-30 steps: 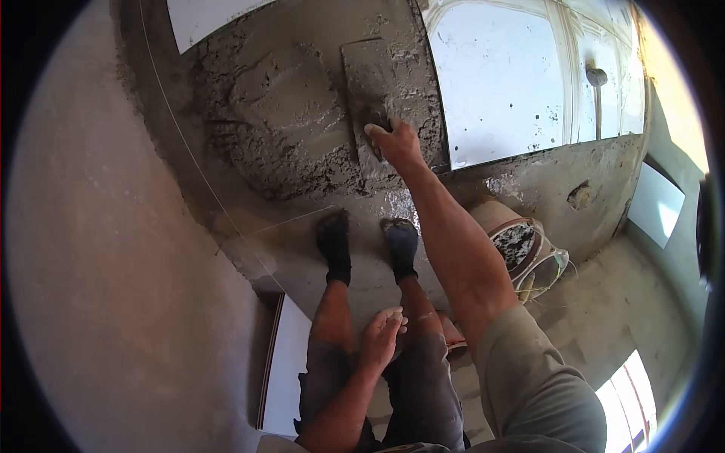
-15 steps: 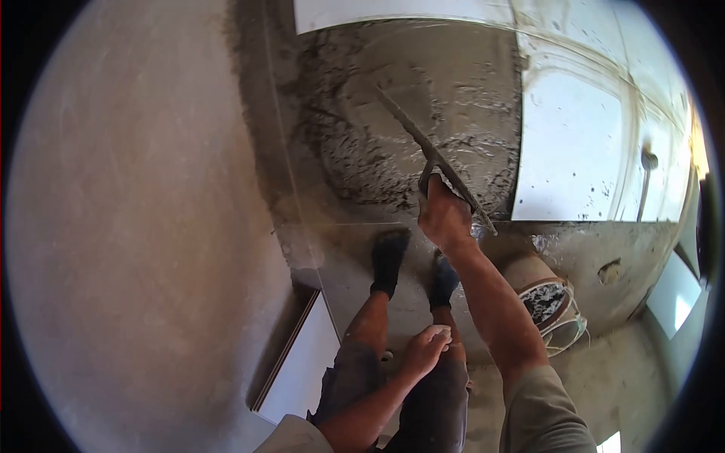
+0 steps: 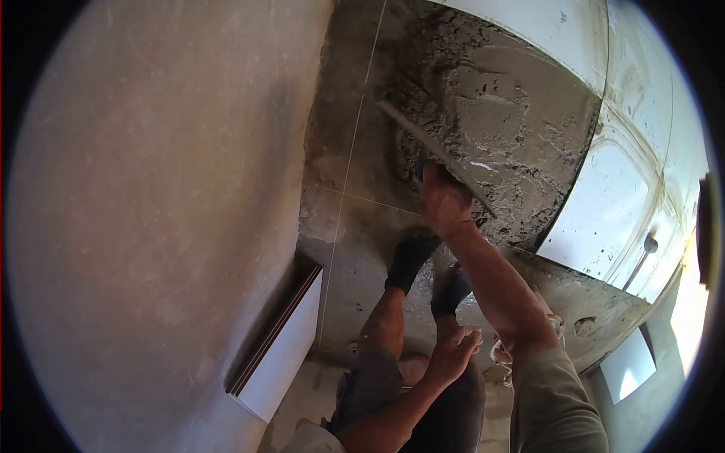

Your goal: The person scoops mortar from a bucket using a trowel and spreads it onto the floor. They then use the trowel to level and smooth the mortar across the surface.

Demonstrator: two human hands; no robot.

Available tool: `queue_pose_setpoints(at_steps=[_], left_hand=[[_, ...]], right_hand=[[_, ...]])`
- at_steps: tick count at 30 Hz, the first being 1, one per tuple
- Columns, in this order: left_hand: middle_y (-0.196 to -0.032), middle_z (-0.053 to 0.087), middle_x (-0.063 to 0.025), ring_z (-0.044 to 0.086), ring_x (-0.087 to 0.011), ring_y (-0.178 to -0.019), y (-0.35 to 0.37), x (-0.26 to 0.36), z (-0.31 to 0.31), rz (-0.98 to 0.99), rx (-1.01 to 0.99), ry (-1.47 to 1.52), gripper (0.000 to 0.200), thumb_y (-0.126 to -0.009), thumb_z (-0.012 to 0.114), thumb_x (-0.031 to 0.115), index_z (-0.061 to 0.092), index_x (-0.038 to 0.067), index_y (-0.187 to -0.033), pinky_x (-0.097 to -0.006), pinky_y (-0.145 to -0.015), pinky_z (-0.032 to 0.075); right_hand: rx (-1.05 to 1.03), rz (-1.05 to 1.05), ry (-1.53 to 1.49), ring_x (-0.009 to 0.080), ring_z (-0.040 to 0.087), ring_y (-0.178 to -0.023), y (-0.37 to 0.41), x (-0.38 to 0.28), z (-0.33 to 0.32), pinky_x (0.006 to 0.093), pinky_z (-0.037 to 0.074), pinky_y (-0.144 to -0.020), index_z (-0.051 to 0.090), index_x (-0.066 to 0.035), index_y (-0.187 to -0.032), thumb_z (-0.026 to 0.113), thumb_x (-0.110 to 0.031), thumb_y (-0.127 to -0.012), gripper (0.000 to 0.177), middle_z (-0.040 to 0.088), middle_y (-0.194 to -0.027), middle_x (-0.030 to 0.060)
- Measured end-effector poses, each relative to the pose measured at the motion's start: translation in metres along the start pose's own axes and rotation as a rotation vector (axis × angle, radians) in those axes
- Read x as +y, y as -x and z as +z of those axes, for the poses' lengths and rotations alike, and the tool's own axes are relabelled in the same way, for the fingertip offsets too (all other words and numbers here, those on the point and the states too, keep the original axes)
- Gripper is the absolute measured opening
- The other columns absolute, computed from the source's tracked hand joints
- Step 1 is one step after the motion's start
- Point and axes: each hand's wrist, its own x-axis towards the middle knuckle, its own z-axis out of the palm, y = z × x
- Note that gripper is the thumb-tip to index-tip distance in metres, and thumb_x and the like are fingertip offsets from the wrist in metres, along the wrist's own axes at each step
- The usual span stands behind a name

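Note:
My right hand is wrapped round the handle of a long plastering trowel. The trowel's mortar-coated blade slants across the left part of a bed of wet grey mortar, seen nearly edge-on. Ridges and smeared patches mark the mortar surface. Over my knee, my left hand is closed in a loose fist, with nothing showing in it. My feet in dark socks are on the floor just below the mortar.
White tiles border the mortar at right and top; a mallet lies on them. String lines cross near the left wall. Several white tiles lean there. A bucket is mostly hidden behind my right arm.
The view has turned and shifted, so mortar and tiles appear farther right. The trowel now lies over the mortar's left part. My left hand stays closed near my knee.

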Motion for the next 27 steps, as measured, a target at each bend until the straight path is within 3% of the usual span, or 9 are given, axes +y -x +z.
queue_pose_setpoints(at_steps=[3,5,12,14,15,17,20,23,27], left_hand=[[-0.099,0.066,-0.0091,0.062,-0.0135,-0.088,0.001,0.005,-0.003,-0.001,0.033,0.125,0.044,-0.098,0.05,0.037,0.057,-0.001,-0.119,-0.0271,-0.083,0.047],[-0.099,0.066,-0.0098,0.063,-0.0138,-0.089,0.001,0.009,-0.005,0.021,0.05,0.122,0.046,-0.098,0.05,0.038,0.057,-0.002,-0.12,-0.0272,-0.083,0.048],[-0.101,0.065,-0.01,0.063,-0.0138,-0.091,-0.006,0.008,-0.007,0.027,0.035,0.139,0.046,-0.098,0.051,0.037,0.057,-0.002,-0.12,-0.0267,-0.084,0.048],[-0.101,0.065,-0.0096,0.062,-0.0134,-0.09,-0.005,0.01,-0.009,0.062,0.043,0.174,0.045,-0.097,0.052,0.037,0.057,-0.002,-0.12,-0.0264,-0.084,0.048],[-0.101,0.065,-0.0096,0.062,-0.0134,-0.09,-0.004,0.01,-0.008,0.058,0.041,0.175,0.045,-0.097,0.052,0.037,0.057,-0.002,-0.12,-0.0264,-0.084,0.048],[-0.101,0.065,-0.0094,0.062,-0.0131,-0.089,-0.006,0.012,-0.008,0.059,0.052,0.203,0.045,-0.097,0.052,0.037,0.057,-0.002,-0.12,-0.0263,-0.083,0.047],[-0.1,0.065,-0.0091,0.061,-0.0128,-0.088,-0.008,0.013,-0.008,0.065,0.081,0.143,0.045,-0.098,0.052,0.036,0.057,-0.002,-0.12,-0.0267,-0.083,0.047],[-0.1,0.065,-0.0088,0.061,-0.0129,-0.088,-0.007,0.02,-0.006,0.049,0.06,0.218,0.043,-0.098,0.052,0.035,0.058,-0.002,-0.118,-0.0272,-0.083,0.048],[-0.098,0.065,-0.0084,0.061,-0.0128,-0.087,-0.011,0.024,-0.006,0.065,0.076,0.217,0.041,-0.098,0.053,0.034,0.057,-0.003,-0.117,-0.0274,-0.083,0.048]], right_hand=[[-0.094,0.123,0.041,0.0344,0.065,-0.08,-0.019,-0.003,0.006,0.0436,0.052,-0.07,0.05,-0.007,-0.104,0.064,-0.01,-0.069,0.038,0.062,-0.087,0.0158],[-0.085,0.259,0.001,0.0353,0.065,-0.084,-0.03,-0.007,-0.003,0.0449,0.052,-0.073,0.051,-0.006,-0.099,0.061,-0.011,-0.074,0.027,0.063,-0.094,0.0155],[0.15,0.22,0.025,0.0344,0.064,-0.092,-0.076,-0.007,-0.022,0.0448,0.052,-0.076,0.05,-0.005,-0.113,0.065,-0.014,-0.072,0.044,0.064,-0.097,0.0174],[-0.127,0.314,0.083,0.0396,0.065,-0.09,-0.088,0.002,-0.01,0.0469,0.053,-0.077,0.047,-0.003,-0.115,0.059,-0.016,-0.083,0.036,0.064,-0.096,0.0195],[-0.131,0.316,0.085,0.0396,0.065,-0.09,-0.091,0.005,-0.006,0.0469,0.053,-0.077,0.047,-0.003,-0.115,0.059,-0.016,-0.083,0.036,0.064,-0.096,0.0195],[-0.461,0.388,0.128,0.0402,0.065,-0.094,-0.101,0.009,-0.008,0.0476,0.053,-0.079,0.044,-0.001,-0.121,0.059,-0.013,-0.081,0.043,0.065,-0.096,0.0228],[-0.327,0.364,0.097,0.0403,0.064,-0.096,-0.096,-0.002,-0.016,0.049,0.052,-0.082,0.043,0.001,-0.123,0.058,-0.009,-0.079,0.048,0.065,-0.096,0.0261],[-0.419,0.431,0.001,0.041,0.064,-0.095,-0.101,0.002,-0.014,0.0491,0.051,-0.085,0.046,0.001,-0.121,0.058,-0.009,-0.078,0.046,0.065,-0.099,0.0255],[-0.368,0.407,0.059,0.0422,0.064,-0.094,-0.098,0.008,-0.003,0.049,0.051,-0.087,0.048,0.001,-0.12,0.059,-0.01,-0.078,0.045,0.066,-0.098,0.024]])
